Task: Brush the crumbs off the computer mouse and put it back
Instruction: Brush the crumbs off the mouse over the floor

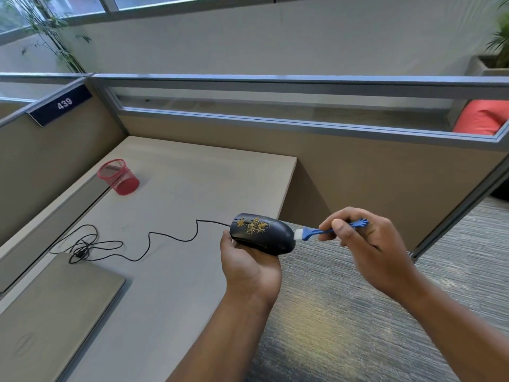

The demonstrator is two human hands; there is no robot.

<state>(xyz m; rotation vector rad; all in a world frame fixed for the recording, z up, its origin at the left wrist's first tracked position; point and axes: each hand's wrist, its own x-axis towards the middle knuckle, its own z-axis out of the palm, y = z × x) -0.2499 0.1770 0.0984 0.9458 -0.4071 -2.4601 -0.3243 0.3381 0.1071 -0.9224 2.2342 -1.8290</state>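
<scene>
Brushing step beginning: left hand (249,267) cradling wired mouse (261,234), crumbs (252,226) intact; right hand (366,241) pinching blue brush (316,232) at 3 o'clock, needing sweep toward 9 o'clock.

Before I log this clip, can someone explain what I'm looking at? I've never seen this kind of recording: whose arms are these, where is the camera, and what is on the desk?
There is no machine here. A person wears a wide-angle camera on the head, looking forward and down, so the two bare arms come in from the bottom of the picture.

The left hand holds a black computer mouse up beside the edge of the desk. Yellowish crumbs sit on top of the mouse. The right hand holds a small blue brush, its pale bristles at the rear end of the mouse.

The mouse's cable trails back across the desk to a loose coil. Also on the desk: a closed grey laptop and a red mesh cup. Cubicle partitions surround the desk.
</scene>
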